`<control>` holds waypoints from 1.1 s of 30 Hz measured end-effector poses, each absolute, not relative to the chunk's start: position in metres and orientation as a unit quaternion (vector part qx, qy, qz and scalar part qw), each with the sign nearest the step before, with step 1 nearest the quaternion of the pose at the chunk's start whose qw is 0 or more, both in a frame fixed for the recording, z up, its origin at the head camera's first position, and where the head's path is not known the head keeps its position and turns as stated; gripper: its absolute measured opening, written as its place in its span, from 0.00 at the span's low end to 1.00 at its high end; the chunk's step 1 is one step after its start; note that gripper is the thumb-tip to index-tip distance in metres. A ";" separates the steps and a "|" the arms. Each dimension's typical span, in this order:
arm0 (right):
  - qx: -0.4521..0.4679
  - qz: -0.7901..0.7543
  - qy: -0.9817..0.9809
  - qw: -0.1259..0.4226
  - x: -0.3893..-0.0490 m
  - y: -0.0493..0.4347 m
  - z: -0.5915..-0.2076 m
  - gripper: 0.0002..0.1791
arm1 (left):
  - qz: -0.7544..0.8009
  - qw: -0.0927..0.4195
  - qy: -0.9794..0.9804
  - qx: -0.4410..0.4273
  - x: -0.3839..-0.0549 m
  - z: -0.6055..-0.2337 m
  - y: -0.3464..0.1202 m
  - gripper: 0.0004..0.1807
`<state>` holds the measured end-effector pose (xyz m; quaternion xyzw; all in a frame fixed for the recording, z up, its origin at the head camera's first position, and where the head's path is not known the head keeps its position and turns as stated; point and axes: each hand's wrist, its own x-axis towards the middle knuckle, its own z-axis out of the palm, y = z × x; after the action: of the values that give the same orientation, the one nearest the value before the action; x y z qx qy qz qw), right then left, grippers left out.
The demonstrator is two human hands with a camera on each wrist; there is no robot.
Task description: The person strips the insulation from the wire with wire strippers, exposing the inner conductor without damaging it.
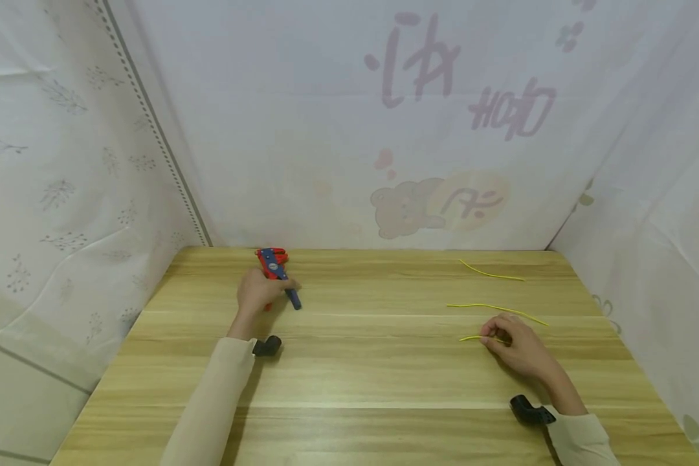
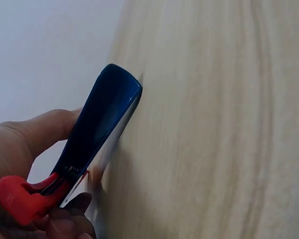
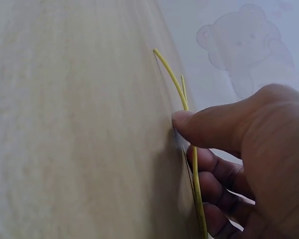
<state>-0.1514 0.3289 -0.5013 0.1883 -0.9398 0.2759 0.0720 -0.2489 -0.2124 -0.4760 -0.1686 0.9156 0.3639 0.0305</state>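
At the back left of the table, my left hand (image 1: pixel 255 294) grips a wire stripper (image 1: pixel 274 266) with red and blue parts. Its red and blue head points toward the back wall. In the left wrist view the blue handle (image 2: pixel 102 107) lies against the thumb, and the fingertips curl under near the red part. On the right, my right hand (image 1: pixel 522 351) pinches a short yellow wire (image 3: pixel 195 174) between thumb and fingers, low over the wood. One end of that wire sticks out past the thumb to the left; the palm partly hides the rest.
Two more yellow wires, a middle one (image 1: pixel 482 305) and a farther one (image 1: pixel 488 274), lie beyond my right hand. A black wrist camera (image 1: pixel 268 346) juts out by the left sleeve, another (image 1: pixel 529 412) by the right. Printed cloth (image 1: pixel 303 162) hangs behind the wooden table (image 1: pixel 373 375).
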 end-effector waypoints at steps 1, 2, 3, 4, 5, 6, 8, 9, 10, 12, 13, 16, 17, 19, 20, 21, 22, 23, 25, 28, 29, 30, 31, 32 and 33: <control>0.189 0.277 -0.939 0.072 -0.152 0.329 -0.501 0.08 | 0.371 0.030 0.913 -0.168 -0.249 -0.476 -0.212 0.33; 0.189 0.278 -0.939 0.073 -0.152 0.329 -0.501 0.08 | 0.378 0.028 0.910 -0.167 -0.248 -0.476 -0.211 0.33; 0.189 0.279 -0.939 0.072 -0.152 0.329 -0.501 0.08 | 0.384 0.027 0.908 -0.167 -0.248 -0.476 -0.210 0.33; 0.187 0.281 -0.939 0.071 -0.152 0.329 -0.501 0.08 | 0.391 0.027 0.905 -0.169 -0.248 -0.475 -0.210 0.34; 0.185 0.281 -0.939 0.070 -0.152 0.328 -0.500 0.08 | 0.397 0.027 0.901 -0.170 -0.247 -0.475 -0.209 0.34; 0.184 0.282 -0.939 0.070 -0.152 0.328 -0.500 0.08 | 0.404 0.026 0.899 -0.169 -0.247 -0.475 -0.209 0.34; 0.178 0.283 -0.940 0.067 -0.152 0.328 -0.499 0.08 | 0.417 0.024 0.893 -0.165 -0.246 -0.474 -0.210 0.35; 0.175 0.284 -0.941 0.066 -0.151 0.329 -0.499 0.07 | 0.425 0.024 0.890 -0.162 -0.245 -0.474 -0.210 0.34; 0.173 0.285 -0.941 0.064 -0.151 0.328 -0.498 0.07 | 0.433 0.026 0.887 -0.160 -0.245 -0.474 -0.210 0.34; 0.170 0.286 -0.941 0.063 -0.152 0.328 -0.497 0.07 | 0.445 0.025 0.882 -0.153 -0.244 -0.474 -0.211 0.31; 0.168 0.287 -0.941 0.064 -0.152 0.328 -0.497 0.07 | 0.453 0.026 0.878 -0.151 -0.243 -0.474 -0.211 0.29; 0.167 0.292 -0.939 0.066 -0.153 0.324 -0.496 0.07 | 0.463 0.028 0.873 -0.148 -0.242 -0.473 -0.212 0.23; 0.167 0.294 -0.939 0.066 -0.153 0.323 -0.496 0.07 | 0.465 0.028 0.872 -0.151 -0.242 -0.473 -0.213 0.21; 0.167 0.301 -0.937 0.064 -0.153 0.320 -0.495 0.06 | 0.467 0.032 0.870 -0.156 -0.241 -0.472 -0.214 0.20; 0.166 0.305 -0.936 0.064 -0.154 0.319 -0.495 0.06 | 0.467 0.034 0.869 -0.158 -0.240 -0.472 -0.214 0.19; 0.165 0.307 -0.935 0.063 -0.154 0.318 -0.494 0.06 | 0.472 0.039 0.866 -0.161 -0.240 -0.472 -0.214 0.19; 0.163 0.308 -0.935 0.061 -0.154 0.317 -0.494 0.06 | 0.476 0.043 0.863 -0.164 -0.239 -0.472 -0.215 0.19; 0.160 0.308 -0.936 0.058 -0.154 0.316 -0.493 0.06 | 0.477 0.045 0.862 -0.166 -0.238 -0.472 -0.215 0.19; 0.153 0.307 -0.938 0.056 -0.153 0.315 -0.492 0.06 | 0.480 0.047 0.860 -0.166 -0.237 -0.473 -0.215 0.19; 0.144 0.305 -0.940 0.053 -0.153 0.316 -0.491 0.05 | 0.487 0.050 0.857 -0.161 -0.234 -0.474 -0.214 0.21; 0.142 0.305 -0.940 0.053 -0.152 0.316 -0.491 0.05 | 0.489 0.048 0.856 -0.160 -0.233 -0.475 -0.214 0.22; 0.141 0.306 -0.940 0.053 -0.152 0.316 -0.491 0.05 | 0.489 0.048 0.857 -0.156 -0.232 -0.475 -0.214 0.22; 0.140 0.307 -0.940 0.052 -0.152 0.316 -0.491 0.05 | 0.491 0.049 0.856 -0.152 -0.231 -0.476 -0.214 0.22; 0.141 0.308 -0.940 0.052 -0.152 0.316 -0.491 0.05 | 0.493 0.049 0.856 -0.146 -0.230 -0.476 -0.214 0.23; 0.141 0.309 -0.939 0.051 -0.152 0.316 -0.491 0.05 | 0.495 0.049 0.856 -0.142 -0.230 -0.477 -0.214 0.23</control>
<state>-0.1521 0.3163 -0.4913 0.1406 -0.9393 0.3086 0.0511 -0.2298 -0.2139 -0.4767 -0.1418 0.8556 0.4954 0.0491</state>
